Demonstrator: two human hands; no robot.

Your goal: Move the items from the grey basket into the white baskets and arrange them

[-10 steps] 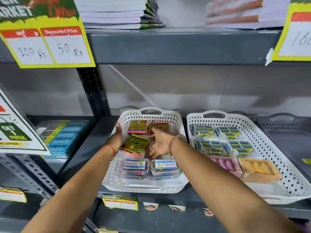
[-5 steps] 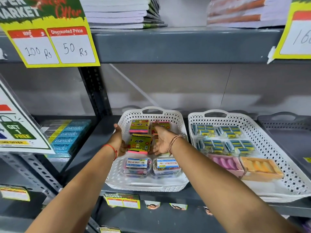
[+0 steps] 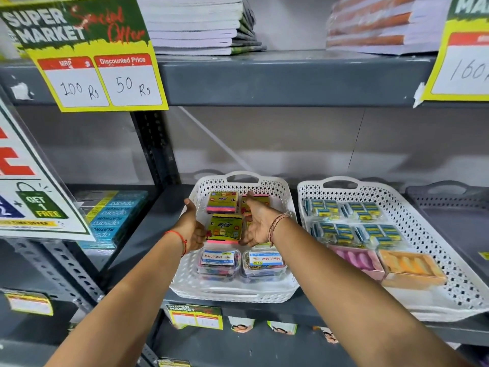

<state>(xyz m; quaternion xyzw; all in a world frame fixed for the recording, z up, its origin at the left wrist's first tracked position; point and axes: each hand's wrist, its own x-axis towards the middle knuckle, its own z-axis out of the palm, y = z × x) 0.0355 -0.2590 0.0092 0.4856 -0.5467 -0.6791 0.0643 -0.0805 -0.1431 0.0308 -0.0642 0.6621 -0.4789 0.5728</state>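
Both of my hands reach into the left white basket. A yellow-green sticky-note pack lies flat in its middle row. My left hand curls around the pack's left edge. My right hand rests palm-open against its right side, covering another pack. Two similar packs sit at the back, and two clear clip boxes stand at the front. The right white basket holds blue-yellow packs, a pink box and an orange box. The grey basket is at the far right; nothing shows in its visible part.
All baskets stand on a grey metal shelf. Blue boxes are stacked on the shelf to the left behind an upright post. The upper shelf carries notebook stacks and hanging price signs.
The sticky-note pack, tilted in my left hand a second ago, now lies flat and squared between both hands. My view has shifted slightly closer and lower.
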